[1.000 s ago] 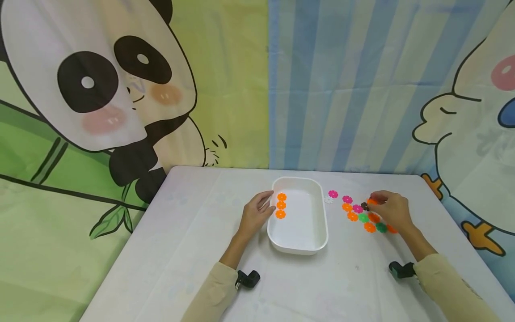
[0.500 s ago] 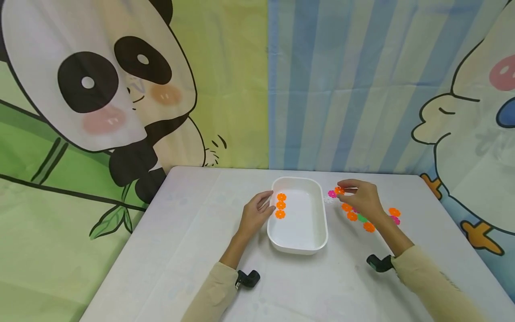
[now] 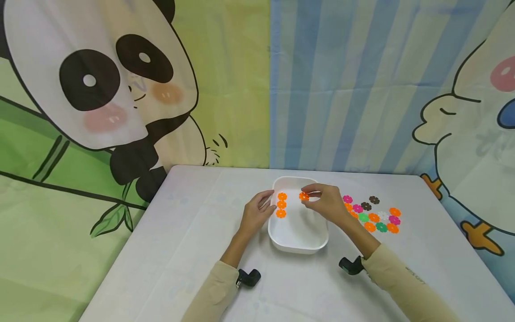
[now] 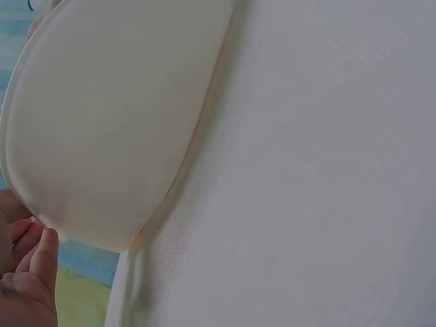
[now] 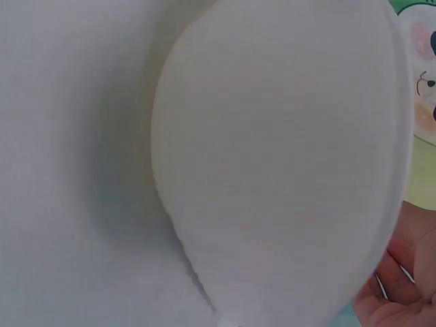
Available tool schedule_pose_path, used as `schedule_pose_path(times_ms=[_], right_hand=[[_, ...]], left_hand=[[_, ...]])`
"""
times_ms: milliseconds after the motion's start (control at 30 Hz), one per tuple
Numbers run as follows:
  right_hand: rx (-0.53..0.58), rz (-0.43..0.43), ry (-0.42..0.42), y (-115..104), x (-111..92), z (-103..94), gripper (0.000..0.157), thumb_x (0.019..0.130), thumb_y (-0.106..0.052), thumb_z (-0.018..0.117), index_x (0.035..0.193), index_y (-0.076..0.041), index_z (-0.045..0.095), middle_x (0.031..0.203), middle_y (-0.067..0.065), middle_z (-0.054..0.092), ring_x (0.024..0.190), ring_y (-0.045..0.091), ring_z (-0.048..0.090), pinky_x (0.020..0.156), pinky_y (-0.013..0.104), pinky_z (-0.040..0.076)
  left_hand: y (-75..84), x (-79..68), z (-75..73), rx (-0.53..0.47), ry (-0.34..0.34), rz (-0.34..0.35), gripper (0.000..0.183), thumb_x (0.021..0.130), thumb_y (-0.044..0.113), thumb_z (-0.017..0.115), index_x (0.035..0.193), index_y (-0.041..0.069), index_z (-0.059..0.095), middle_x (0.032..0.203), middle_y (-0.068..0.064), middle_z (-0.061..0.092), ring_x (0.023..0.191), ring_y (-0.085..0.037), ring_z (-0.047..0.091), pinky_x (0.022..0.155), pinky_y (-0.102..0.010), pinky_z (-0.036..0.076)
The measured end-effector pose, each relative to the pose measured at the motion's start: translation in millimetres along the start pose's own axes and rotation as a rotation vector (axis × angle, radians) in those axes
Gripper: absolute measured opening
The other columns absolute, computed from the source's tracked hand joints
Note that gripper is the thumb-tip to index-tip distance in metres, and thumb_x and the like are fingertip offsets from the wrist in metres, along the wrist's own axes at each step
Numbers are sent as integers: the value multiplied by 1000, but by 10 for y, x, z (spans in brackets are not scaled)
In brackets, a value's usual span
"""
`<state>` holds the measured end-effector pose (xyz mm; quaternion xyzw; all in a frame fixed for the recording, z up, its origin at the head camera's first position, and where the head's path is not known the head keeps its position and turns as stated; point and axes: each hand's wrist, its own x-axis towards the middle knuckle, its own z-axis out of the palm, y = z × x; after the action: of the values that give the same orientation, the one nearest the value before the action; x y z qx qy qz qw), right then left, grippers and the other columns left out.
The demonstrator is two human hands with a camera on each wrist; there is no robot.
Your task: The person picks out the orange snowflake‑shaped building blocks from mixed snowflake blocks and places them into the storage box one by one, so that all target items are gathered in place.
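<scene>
A white plastic tray (image 3: 297,243) stands mid-table, and three orange flower-shaped discs (image 3: 281,204) lie in a column along its left side. My left hand (image 3: 255,214) holds the tray's left rim with thumb and fingers; in the left wrist view its fingers (image 4: 45,255) meet the tray's outer wall. Over the tray's right half, my right hand (image 3: 327,203) pinches another orange flower-shaped disc (image 3: 303,196) between thumb and index finger. The right wrist view mostly shows the tray's outside (image 5: 279,150), which hides the pinched disc there.
Right of the tray, several flower-shaped discs lie loosely grouped: pink (image 3: 357,208), dark brown (image 3: 374,200), green (image 3: 381,227), white (image 3: 383,217) and orange (image 3: 394,212). My right forearm (image 3: 364,239) overlaps the group's left side. A printed cloth backdrop (image 3: 322,89) rises behind the table.
My right hand took an orange flower-shaped disc from the group and carried it left, over the tray. The left hand stayed at the rim.
</scene>
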<state>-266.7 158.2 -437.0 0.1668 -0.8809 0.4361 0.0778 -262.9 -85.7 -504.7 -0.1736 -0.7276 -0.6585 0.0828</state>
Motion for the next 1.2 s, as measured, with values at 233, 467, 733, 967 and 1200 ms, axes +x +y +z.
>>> schedule_pose_path(times_ms=[233,467,733,967,1200], right_hand=[[38,-81,-72,-109,-31,310,33,76,-4,82,107,0,73,103,9,72,92,28,71,78,43,60],[26,-97,-124,-149,-49,579,31,76,-2,79,106,0,73,102,10,72,91,27,70,83,46,59],[-45,-24,-183,-125,-115,721,30,76,-4,79,106,-3,74,100,7,73,89,23,69,81,36,60],[-73,-76,-212,-110,-82,762,29,75,0,78,104,-1,74,97,9,73,89,24,69,82,36,59],[-127,-96,-268,-84,-101,812,28,74,1,79,102,-3,75,96,8,73,87,23,68,83,35,59]], left_hand=[[315,-54,-33,-23,-52,39,47,88,-9,64,132,-13,48,137,-29,49,130,-41,46,102,-43,45],[336,-27,-58,-63,-60,48,47,86,-13,65,131,-15,48,136,-32,49,129,-43,45,102,-45,44],[334,-43,-64,-60,-82,55,46,87,-13,63,130,-17,47,136,-34,47,129,-45,44,102,-48,43],[351,-32,-56,-41,-68,65,47,86,-14,64,130,-17,48,135,-33,49,128,-45,45,102,-47,44],[355,-49,-54,-33,-66,38,47,87,-12,65,130,-15,49,135,-31,50,129,-42,46,102,-48,44]])
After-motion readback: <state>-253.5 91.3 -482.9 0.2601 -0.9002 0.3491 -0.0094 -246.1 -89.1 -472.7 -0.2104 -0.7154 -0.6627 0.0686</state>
